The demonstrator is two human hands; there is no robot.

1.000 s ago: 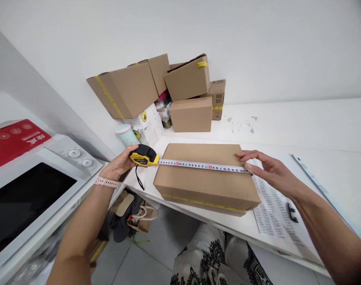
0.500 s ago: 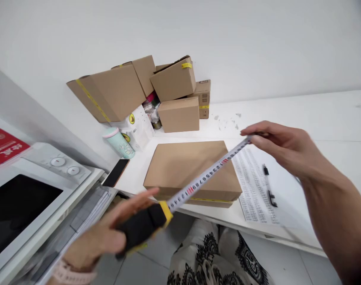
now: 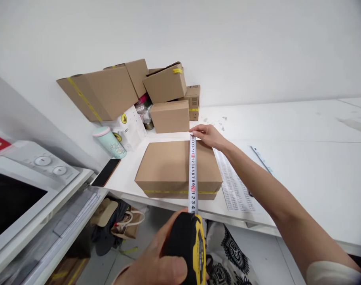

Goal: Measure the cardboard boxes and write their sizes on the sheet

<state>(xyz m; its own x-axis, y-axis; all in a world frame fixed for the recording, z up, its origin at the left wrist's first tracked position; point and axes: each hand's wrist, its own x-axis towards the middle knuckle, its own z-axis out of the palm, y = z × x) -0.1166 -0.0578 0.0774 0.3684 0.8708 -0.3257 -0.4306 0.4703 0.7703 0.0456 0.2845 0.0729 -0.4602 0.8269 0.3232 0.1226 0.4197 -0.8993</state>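
My left hand [image 3: 161,259] is wrapped round the black and yellow case of a tape measure [image 3: 183,245], low in front of the table. From the case, the white blade [image 3: 192,170] runs away from me across the top of a closed cardboard box [image 3: 165,162]. At the blade's far end, by the box's back edge, my right hand [image 3: 208,136] pinches the tip between thumb and fingers. The box lies flat on the white table [image 3: 287,182], with yellow tape along its front side. A printed sheet [image 3: 234,186] lies right of the box, partly under my right forearm.
Several cardboard boxes [image 3: 170,116] are stacked against the wall. A mint tumbler [image 3: 111,143] and a phone [image 3: 107,172] are left of the box. A white microwave [image 3: 26,182] stands at the left. Below are a paper bag [image 3: 131,225] and a cap [image 3: 103,211].
The tape has swung from a slant over the box to a line running front to back across it. My left hand moved right, my right hand left and farther back.
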